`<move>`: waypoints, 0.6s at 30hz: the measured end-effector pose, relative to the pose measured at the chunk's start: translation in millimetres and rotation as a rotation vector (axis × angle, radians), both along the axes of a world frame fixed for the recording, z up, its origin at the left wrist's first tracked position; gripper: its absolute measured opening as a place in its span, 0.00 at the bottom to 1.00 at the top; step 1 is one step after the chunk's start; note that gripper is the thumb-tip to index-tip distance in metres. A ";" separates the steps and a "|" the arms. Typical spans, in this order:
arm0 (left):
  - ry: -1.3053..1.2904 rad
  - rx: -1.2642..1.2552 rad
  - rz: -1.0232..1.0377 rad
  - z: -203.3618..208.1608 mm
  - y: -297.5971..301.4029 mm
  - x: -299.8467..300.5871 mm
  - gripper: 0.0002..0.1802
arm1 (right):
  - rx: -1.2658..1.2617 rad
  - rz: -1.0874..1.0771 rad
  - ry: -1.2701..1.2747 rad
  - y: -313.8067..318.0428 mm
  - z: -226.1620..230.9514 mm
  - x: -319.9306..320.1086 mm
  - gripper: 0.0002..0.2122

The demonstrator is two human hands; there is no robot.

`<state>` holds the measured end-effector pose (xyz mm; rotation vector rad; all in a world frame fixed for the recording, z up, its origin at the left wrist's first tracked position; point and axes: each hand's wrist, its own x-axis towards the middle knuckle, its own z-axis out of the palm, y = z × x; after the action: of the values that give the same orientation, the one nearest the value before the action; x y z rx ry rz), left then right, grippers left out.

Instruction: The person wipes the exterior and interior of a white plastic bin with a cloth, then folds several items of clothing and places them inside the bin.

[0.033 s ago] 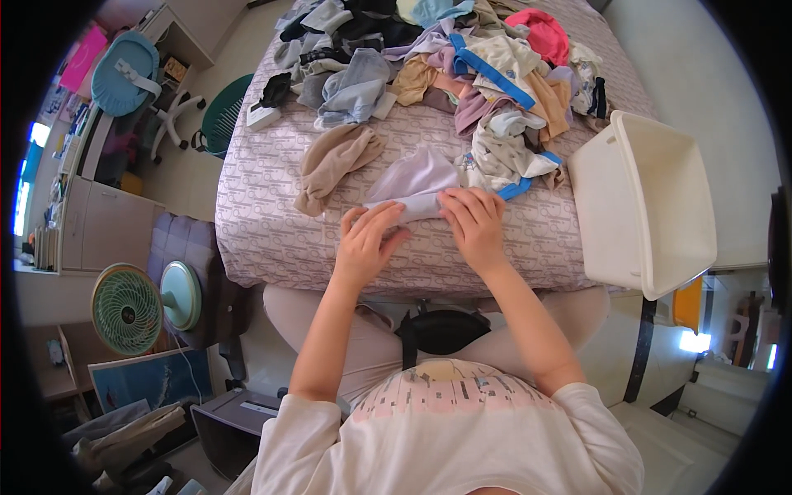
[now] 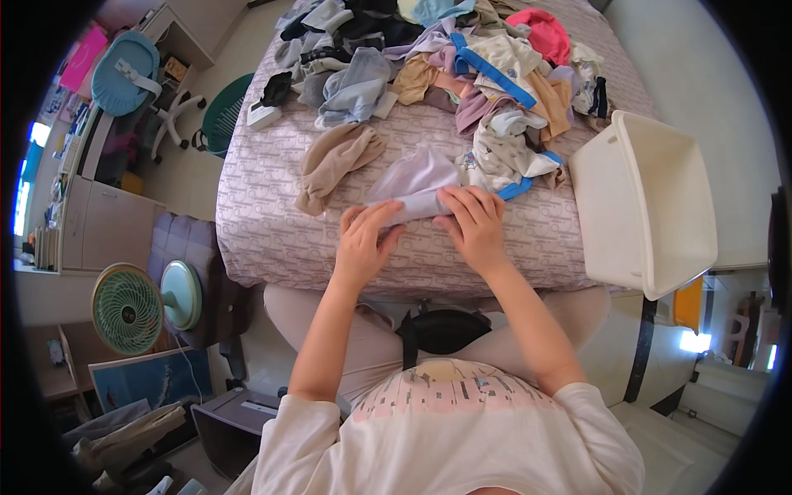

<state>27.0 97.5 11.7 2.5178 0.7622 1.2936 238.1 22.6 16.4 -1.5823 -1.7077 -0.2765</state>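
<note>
On the near part of the bed lies a pale lavender garment [image 2: 417, 172], its near edge rolled or folded into a narrow band. The left end of that band is under the fingers of my left hand [image 2: 367, 237], with the thumb on the near side. At the right end, my right hand [image 2: 476, 229] has its fingers curled over the band and its thumb below. What kind of garment it is cannot be made out. Just left of it rests a crumpled beige piece of clothing [image 2: 337, 162]. A white printed garment with blue trim [image 2: 501, 154] lies beside my right hand.
A heap of mixed clothes [image 2: 462, 62] covers the far part of the patterned bed [image 2: 272, 190]. At the right edge a white plastic bin [image 2: 610, 206] lies tipped toward the right. A green fan [image 2: 128, 313] and a green basket [image 2: 216, 115] stand to the left.
My fingers have shifted slightly on the rolled edge, and the right thumb sits a little lower. The other things look the same.
</note>
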 end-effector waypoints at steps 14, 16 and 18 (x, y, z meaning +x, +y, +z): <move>-0.330 -0.877 0.150 23.1 13.5 27.3 0.20 | -0.105 -0.137 0.003 -4.4 15.0 2.9 0.12; -0.320 -0.640 0.219 20.3 18.8 33.0 0.20 | -0.045 -0.005 -0.193 -5.2 1.9 3.8 0.14; -0.309 -0.403 0.289 13.2 20.9 32.6 0.21 | -0.049 0.014 -0.126 -2.1 8.6 -3.1 0.15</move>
<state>59.6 118.4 24.9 1.8913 1.2009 1.4011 235.0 20.5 25.0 -1.6171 -1.8339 -0.3358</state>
